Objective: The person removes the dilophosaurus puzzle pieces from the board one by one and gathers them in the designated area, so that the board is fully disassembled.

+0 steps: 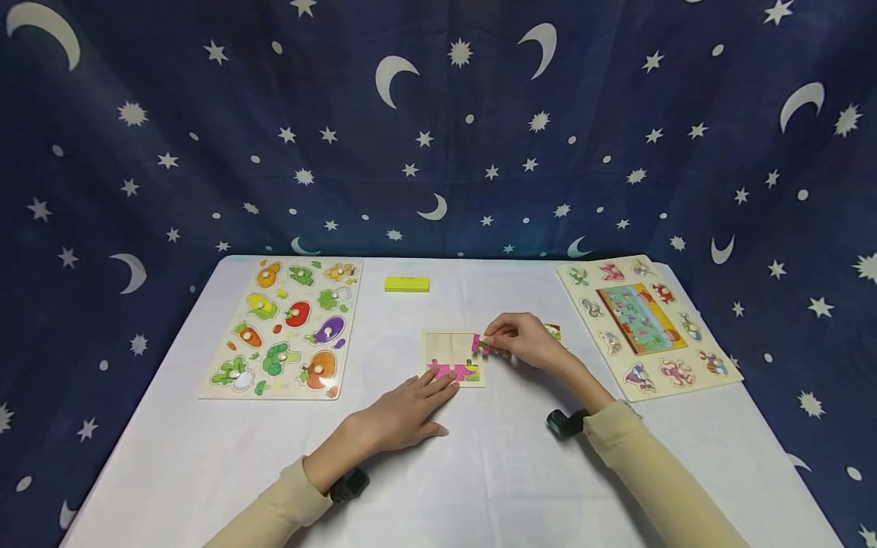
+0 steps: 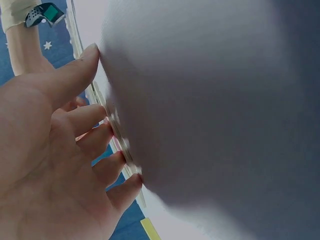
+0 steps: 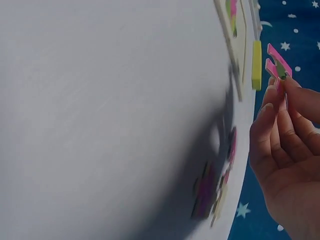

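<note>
A small wooden jigsaw tray (image 1: 441,341) lies mid-table, with pink and green pieces (image 1: 455,372) along its near side. My left hand (image 1: 404,415) rests on the tray's near left part, fingers fairly straight and thumb held apart. Between thumb and fingers, my right hand (image 1: 526,339) pinches a pink jigsaw piece (image 1: 479,345) above the tray's right edge. In the right wrist view this jigsaw piece (image 3: 280,64) is raised off the table and shows a green patch. Several loose pieces (image 3: 204,192) lie on the cloth below; the right hand partly hides them in the head view.
On the left lies a vegetable knob-puzzle board (image 1: 229,323). A yellow block (image 1: 407,285) sits behind the tray. To the right, a sea-animal board (image 1: 575,275) carries a colourful rectangular picture puzzle (image 1: 637,320). A starry blue curtain (image 1: 438,106) hangs behind the table.
</note>
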A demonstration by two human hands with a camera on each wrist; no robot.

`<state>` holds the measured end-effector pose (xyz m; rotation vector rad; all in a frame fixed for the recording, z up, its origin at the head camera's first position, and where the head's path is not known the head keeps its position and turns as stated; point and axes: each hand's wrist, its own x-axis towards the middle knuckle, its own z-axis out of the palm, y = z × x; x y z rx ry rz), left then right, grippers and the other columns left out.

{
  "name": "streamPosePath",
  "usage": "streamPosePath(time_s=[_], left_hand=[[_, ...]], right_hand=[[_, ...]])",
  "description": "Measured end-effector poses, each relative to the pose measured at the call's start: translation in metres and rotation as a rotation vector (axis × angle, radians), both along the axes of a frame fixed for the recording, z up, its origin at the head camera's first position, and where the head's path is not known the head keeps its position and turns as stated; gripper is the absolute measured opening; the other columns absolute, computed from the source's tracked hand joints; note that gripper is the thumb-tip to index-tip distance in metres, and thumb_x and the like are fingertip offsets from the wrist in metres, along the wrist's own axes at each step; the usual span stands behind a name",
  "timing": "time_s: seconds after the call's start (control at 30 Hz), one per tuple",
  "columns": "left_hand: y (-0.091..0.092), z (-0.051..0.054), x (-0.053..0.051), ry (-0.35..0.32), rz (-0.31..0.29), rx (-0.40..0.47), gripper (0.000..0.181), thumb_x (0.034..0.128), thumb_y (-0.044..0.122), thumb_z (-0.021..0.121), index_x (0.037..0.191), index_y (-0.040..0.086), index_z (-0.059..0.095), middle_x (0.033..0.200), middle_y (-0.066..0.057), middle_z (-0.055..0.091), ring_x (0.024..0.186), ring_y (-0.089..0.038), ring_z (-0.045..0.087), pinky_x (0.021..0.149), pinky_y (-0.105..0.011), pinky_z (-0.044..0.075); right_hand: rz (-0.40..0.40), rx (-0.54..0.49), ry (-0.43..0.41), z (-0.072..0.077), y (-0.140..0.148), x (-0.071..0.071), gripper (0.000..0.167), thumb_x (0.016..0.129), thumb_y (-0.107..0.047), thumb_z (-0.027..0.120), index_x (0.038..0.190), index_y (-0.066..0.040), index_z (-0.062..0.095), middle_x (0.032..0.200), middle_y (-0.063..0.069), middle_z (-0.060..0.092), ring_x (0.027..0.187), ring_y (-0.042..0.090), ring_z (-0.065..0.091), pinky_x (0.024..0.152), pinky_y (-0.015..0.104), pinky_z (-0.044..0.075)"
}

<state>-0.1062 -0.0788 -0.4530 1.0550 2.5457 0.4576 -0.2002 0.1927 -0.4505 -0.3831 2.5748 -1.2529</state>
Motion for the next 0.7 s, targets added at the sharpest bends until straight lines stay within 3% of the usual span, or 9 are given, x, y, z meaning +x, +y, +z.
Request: streamPosePath(time_s=[0.2, 0.5, 0.7], left_hand=[[-0.001, 0.002, 0.002, -0.026, 0.005, 0.008, 0.069, 0.1023, 0.034, 0.064, 0.160, 0.009, 0.037, 0.168, -0.011, 0.031, 0.158, -0.035, 0.020, 0.124, -0.055, 0.028], [-0.003, 0.001, 0.002, -0.010, 0.009, 0.018, 0.068, 0.1020, 0.034, 0.065, 0.160, 0.008, 0.038, 0.168, -0.011, 0.032, 0.157, -0.037, 0.022, 0.124, -0.054, 0.029], [-0.002, 0.000, 0.001, 0.003, -0.006, 0.025, 0.068, 0.1021, 0.033, 0.065, 0.159, 0.007, 0.038, 0.168, -0.011, 0.032, 0.157, -0.037, 0.022, 0.123, -0.054, 0.029]], right_hand=[[-0.030, 0.024, -0.036, -0.005, 0.017, 0.003, 0.013, 0.096, -0.016, 0.073, 0.101, -0.004, 0.074, 0.081, 0.006, 0.072, 0.065, 0.018, 0.060, 0.054, 0.027, 0.048], [-0.017, 0.080, -0.013, -0.008, 0.034, 0.006, 0.006, 0.095, -0.010, 0.072, 0.095, -0.004, 0.074, 0.081, 0.004, 0.070, 0.072, 0.015, 0.059, 0.065, 0.024, 0.048], [-0.021, 0.132, -0.017, -0.008, 0.035, 0.007, 0.005, 0.095, -0.010, 0.072, 0.095, -0.005, 0.074, 0.077, 0.003, 0.067, 0.068, 0.014, 0.057, 0.059, 0.022, 0.048]])
